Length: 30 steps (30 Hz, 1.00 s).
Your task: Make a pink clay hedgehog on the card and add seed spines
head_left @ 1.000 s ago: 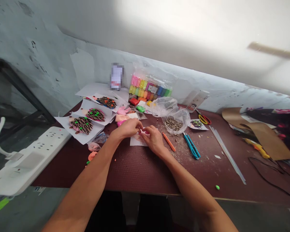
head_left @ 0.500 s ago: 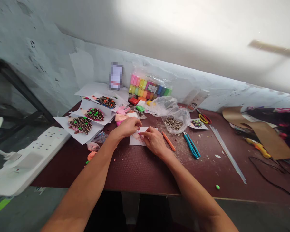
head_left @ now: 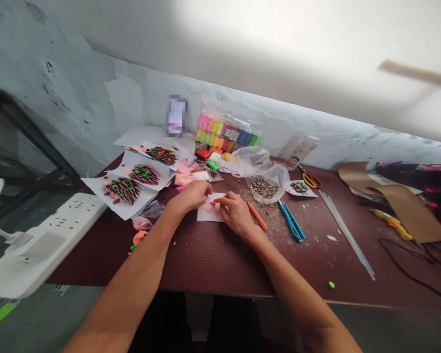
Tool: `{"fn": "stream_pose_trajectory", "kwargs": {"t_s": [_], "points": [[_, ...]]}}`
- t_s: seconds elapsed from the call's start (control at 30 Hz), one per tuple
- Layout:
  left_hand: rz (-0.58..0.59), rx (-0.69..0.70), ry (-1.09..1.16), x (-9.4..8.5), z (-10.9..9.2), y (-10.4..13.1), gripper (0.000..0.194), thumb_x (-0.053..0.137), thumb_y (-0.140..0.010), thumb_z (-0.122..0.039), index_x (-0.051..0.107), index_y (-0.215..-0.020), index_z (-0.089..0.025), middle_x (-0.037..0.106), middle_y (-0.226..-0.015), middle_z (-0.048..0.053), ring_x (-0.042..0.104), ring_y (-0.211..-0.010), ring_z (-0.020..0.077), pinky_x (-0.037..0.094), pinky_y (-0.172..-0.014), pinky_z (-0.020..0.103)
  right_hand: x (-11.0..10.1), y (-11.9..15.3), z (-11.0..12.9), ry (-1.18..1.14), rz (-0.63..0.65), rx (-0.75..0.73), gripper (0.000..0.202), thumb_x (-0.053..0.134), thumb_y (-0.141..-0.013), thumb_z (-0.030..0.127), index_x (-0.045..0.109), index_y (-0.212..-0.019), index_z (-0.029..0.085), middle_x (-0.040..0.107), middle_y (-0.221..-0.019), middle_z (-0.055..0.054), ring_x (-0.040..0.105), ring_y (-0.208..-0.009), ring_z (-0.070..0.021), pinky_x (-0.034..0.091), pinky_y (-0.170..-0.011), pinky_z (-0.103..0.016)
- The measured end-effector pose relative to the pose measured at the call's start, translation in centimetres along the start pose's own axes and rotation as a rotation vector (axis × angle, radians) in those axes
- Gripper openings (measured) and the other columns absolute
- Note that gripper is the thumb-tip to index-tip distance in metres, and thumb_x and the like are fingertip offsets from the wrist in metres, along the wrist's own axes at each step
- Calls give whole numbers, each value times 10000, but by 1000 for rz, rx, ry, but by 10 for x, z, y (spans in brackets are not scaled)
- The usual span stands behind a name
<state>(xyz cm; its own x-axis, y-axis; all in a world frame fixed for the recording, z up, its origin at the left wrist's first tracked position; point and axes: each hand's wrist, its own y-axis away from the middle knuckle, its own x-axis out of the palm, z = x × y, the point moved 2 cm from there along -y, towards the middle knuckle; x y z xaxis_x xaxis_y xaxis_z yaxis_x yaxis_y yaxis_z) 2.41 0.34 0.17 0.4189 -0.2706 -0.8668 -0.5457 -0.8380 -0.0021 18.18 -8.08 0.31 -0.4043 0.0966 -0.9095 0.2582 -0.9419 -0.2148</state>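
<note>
Dark red desk (head_left: pixel 213 255) pushed up against a scruffy white wall, craft stuff all over it. Right in the middle is a small white paper card (head_left: pixel 210 212) with a pinkish shape on it, lying flat, and both hands are on it. The left hand (head_left: pixel 191 194) comes in from the lower left with the forearm stretched out long, knuckles up, fingers curled down onto the card's top left corner. The right hand (head_left: pixel 235 212) reaches in from the lower right, wrist bent a bit inward, thumb and forefinger pinched on a tiny pink bit of clay (head_left: pixel 213 203) just above the card. The fingertips of the two hands nearly meet.

Just right of the right hand lies an orange pen (head_left: pixel 257 215), then a blue utility knife (head_left: pixel 291 221). Behind those, a clear bag of sunflower seeds (head_left: pixel 264 186). Further back, a pack of coloured clay (head_left: pixel 226 133) against the wall. Off left, three finished seed pictures (head_left: pixel 124 190) on white sheets, and a white power strip (head_left: pixel 40 240) beyond the desk edge.
</note>
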Motion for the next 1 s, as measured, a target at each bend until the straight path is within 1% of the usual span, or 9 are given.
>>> {"fn": "stream_pose_trajectory", "kwargs": {"t_s": [0.17,0.23,0.33,0.5,0.67,0.77,0.9,1.0], "points": [[-24,11,22,2,2,-1,302,558,-745,-47,769,-925,-166,767,-911,87,674,-874,213,486,-762,267,3,-4,5,15,39,-42,328,533,-898,76,779,-1060,220,629,-960,-67,564,-882,-179,420,-815,-287],[-7,4,18,2,2,-1,301,557,-749,-44,774,-920,-162,771,-909,91,678,-871,214,491,-784,273,3,-5,5,17,49,-51,334,522,-900,69,782,-1045,220,620,-965,-66,552,-890,-178,412,-824,-290],[37,-16,-6,3,0,-1,294,562,-766,-53,777,-941,-151,775,-961,105,687,-893,220,493,-818,285,4,-8,3,-4,56,-57,338,514,-903,62,787,-1032,214,611,-973,-68,541,-902,-176,404,-832,-292],[56,-29,-44,2,-4,-1,306,564,-786,-57,777,-987,-148,777,-1004,109,694,-926,216,494,-825,277,5,-10,0,-67,54,-65,358,502,-904,47,798,-1010,218,605,-965,-62,539,-895,-165,401,-835,-288],[55,-38,-35,1,-5,-1,312,563,-793,-50,780,-990,-155,776,-1037,113,700,-957,223,499,-824,274,3,-8,-5,-132,15,-45,406,490,-886,23,775,-1110,205,603,-972,-66,541,-892,-163,418,-835,-286],[64,-27,-52,1,-5,-1,337,547,-797,-41,778,-1013,-157,776,-1047,105,698,-968,214,498,-819,261,2,-6,-6,-110,10,-43,414,485,-883,26,777,-1107,215,605,-974,-67,541,-898,-168,423,-838,-290],[67,-23,-55,0,-6,0,363,538,-800,-32,778,-1041,-162,777,-1045,103,697,-957,209,498,-805,258,5,-5,-4,-50,53,-64,380,499,-900,47,788,-1071,226,614,-988,-70,544,-904,-171,416,-840,-295],[66,-33,-42,0,-6,0,371,540,-798,-24,779,-1046,-164,778,-1032,102,699,-945,209,500,-794,257,5,-5,-3,-36,60,-79,356,511,-912,62,792,-1055,226,617,-983,-68,544,-900,-168,413,-832,-288]]}}
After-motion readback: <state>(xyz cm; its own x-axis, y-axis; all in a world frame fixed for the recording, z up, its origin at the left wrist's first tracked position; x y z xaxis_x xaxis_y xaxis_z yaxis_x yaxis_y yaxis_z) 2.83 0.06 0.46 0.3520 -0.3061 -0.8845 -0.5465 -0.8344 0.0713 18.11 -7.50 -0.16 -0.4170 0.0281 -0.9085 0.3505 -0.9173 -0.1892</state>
